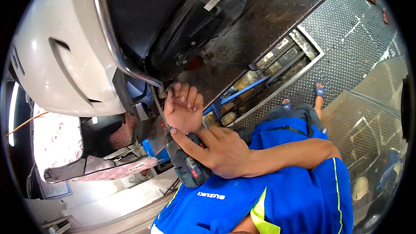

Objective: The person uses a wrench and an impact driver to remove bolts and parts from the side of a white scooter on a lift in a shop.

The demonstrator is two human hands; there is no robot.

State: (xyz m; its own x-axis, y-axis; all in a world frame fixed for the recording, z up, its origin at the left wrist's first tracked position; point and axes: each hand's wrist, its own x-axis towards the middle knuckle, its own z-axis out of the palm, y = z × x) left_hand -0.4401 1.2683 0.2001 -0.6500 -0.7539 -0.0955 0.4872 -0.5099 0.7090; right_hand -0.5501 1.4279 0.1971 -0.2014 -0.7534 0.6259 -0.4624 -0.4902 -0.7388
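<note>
My right hand [225, 154] grips a dark cordless drill [188, 167], its index finger stretched along the body. A long thin driver bit [158, 106] reaches from the drill up to the lower end of a chrome guard bar [125, 67]. Just right of that bar end is my left hand [184, 108], palm up with curled fingers; its fingertips are close to the bar, and what they hold cannot be made out. The bar runs along a scooter's white body panel [65, 56]. A black plastic cover [195, 30] with a white label lies beyond my hands.
A dark tread-plate platform [255, 21] lies under the scooter. Beside it, a framed floor opening [281, 65] shows blue and dark bars. My sandalled foot [320, 90] rests on tread-plate flooring. A pink patterned cover [56, 138] is at left, a transparent sheet [368, 104] at right.
</note>
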